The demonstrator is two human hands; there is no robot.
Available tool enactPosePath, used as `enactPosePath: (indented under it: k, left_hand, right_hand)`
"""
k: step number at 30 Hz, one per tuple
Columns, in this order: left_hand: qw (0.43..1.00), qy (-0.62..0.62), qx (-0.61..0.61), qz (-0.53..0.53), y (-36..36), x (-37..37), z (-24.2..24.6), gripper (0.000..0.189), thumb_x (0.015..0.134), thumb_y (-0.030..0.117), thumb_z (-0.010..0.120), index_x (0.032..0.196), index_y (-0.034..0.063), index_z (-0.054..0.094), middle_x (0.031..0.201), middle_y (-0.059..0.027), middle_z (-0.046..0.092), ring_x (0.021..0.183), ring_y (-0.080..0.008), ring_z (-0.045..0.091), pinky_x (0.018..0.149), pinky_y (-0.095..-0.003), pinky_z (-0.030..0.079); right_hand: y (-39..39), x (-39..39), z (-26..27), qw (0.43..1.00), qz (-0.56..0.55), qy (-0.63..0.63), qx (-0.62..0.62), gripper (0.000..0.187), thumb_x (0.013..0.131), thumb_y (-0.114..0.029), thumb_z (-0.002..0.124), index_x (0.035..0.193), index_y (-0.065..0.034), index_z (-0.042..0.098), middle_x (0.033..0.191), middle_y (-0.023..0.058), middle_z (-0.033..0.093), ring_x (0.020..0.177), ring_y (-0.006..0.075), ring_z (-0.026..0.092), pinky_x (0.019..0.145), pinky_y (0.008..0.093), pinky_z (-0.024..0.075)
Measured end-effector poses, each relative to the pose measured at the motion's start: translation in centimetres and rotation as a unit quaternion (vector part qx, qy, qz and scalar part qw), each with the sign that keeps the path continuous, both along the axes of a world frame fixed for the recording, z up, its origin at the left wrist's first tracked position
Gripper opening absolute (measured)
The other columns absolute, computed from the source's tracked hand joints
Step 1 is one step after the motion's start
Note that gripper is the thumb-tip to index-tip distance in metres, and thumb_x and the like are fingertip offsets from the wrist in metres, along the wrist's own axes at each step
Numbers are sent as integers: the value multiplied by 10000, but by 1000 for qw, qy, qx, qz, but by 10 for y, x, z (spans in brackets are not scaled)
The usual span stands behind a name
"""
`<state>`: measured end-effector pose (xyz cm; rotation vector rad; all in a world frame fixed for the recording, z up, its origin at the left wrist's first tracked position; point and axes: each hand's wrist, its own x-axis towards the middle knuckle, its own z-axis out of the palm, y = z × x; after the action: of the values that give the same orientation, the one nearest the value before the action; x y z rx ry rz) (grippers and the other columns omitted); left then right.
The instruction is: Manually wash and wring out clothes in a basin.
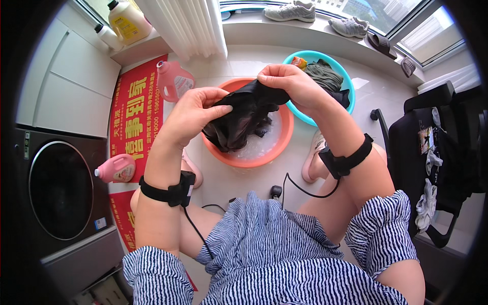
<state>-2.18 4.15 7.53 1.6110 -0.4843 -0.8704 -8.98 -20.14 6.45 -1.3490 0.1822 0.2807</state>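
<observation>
Between my hands a black wet garment (244, 110) is stretched at its upper edge. My left hand (204, 108) pinches it on the left, thumb on top. At the upper right my right hand (284, 84) grips the other end between thumb and fingers. Below them stands an orange plastic basin (284, 145) holding foamy water (263, 146). The lower part of the garment hangs into the basin; whether it touches the water, I cannot tell. Beyond my right hand a turquoise basin (352, 95) contains a dark green cloth (324, 76), a black cloth (341, 98) and an orange packet (299, 63).
Pink detergent jugs (177, 82) (116, 168) stand or lie on red printed mats (133, 114) at left, near a front-loading washing machine (61, 190). Grey sneakers (291, 12) and brown slippers (381, 45) line the windowsill. A black chair (404, 152) is at right. Cables run from my armbands.
</observation>
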Motion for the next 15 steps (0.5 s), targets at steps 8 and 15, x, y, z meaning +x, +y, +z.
enactPosePath:
  k: [8, 15]
  left_hand:
    - [991, 97, -79, 40, -5, -2, -17, 241, 857, 66, 693, 1074, -31, 657, 961, -50, 690, 849, -101, 647, 805, -235, 512]
    - [994, 75, -81, 17, -10, -3, -19, 251, 853, 102, 713, 1078, 5, 658, 963, -29, 681, 878, -92, 628, 829, -231, 482]
  right_hand:
    - [11, 4, -26, 962, -56, -128, -235, 225, 864, -205, 718, 991, -20, 694, 885, 74, 696, 846, 127, 652, 795, 270, 525]
    - [25, -5, -18, 978, 37, -88, -184, 237, 909, -195, 667, 1074, -26, 682, 932, 42, 693, 873, 106, 634, 818, 260, 508]
